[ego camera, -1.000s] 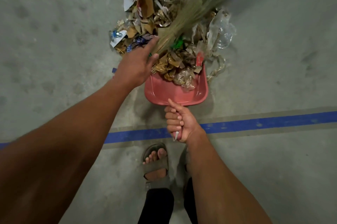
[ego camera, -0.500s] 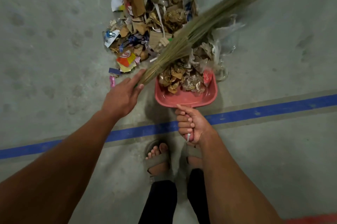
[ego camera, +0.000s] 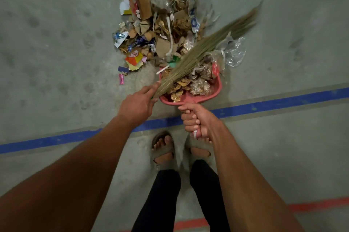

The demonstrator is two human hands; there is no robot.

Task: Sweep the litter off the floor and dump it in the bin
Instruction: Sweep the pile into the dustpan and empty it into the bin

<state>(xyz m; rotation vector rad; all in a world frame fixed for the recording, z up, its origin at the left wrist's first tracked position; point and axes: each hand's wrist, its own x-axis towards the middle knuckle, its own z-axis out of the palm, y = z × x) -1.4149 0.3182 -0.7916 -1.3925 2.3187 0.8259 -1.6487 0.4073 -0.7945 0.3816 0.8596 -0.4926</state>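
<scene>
A heap of litter (ego camera: 162, 24), made of cardboard scraps, paper and plastic wrappers, lies on the concrete floor ahead of me. A pink dustpan (ego camera: 215, 93) sits at the heap's near end, partly filled with crumpled wrappers. My right hand (ego camera: 198, 122) grips the dustpan's handle. My left hand (ego camera: 137, 105) holds the base of a grass broom (ego camera: 204, 48), whose blurred bristles slant up to the right across the pan and the litter. No bin is in view.
A blue floor line (ego camera: 283, 102) runs across just behind the dustpan. A red line (ego camera: 317, 206) crosses the bottom right. My sandalled feet (ego camera: 164, 148) stand close behind the blue line. A clear plastic bag (ego camera: 235, 53) lies right of the pan.
The broom's bristles swung from pointing up over the heap down to the right across the pan. The dustpan, both hands and my feet shifted back toward the blue line.
</scene>
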